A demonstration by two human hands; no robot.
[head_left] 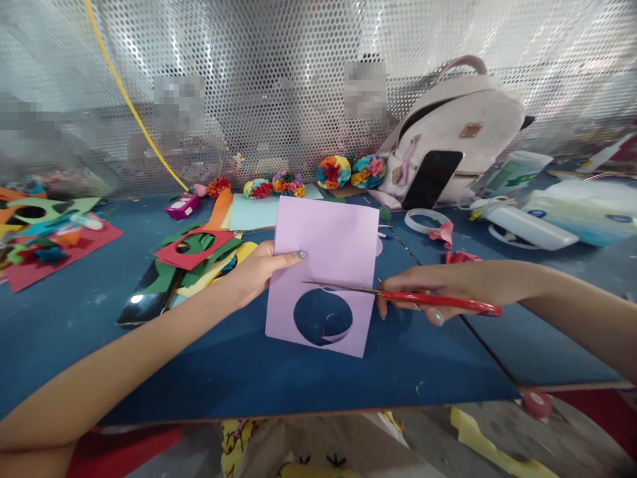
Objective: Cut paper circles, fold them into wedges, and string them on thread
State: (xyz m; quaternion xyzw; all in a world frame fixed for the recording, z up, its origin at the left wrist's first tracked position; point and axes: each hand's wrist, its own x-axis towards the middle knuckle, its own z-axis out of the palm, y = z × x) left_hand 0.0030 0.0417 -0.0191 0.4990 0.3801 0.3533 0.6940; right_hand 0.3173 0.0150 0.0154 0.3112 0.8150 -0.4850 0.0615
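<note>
Gripping a lilac paper sheet [323, 232] between thumb and fingers at its left edge, the left hand [253, 271] holds it flat over a blue work table [318, 392]. The right hand [438, 289] closes around red-handled scissors [423, 299], whose blades lie across the sheet just above a round hole [323, 317] near its lower edge.

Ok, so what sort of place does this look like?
Most likely a paper-craft workshop or art room. A blue table holds coloured paper scraps and a row of paper flowers, and there are red-handled scissors at a lilac card with a round hole.
</note>
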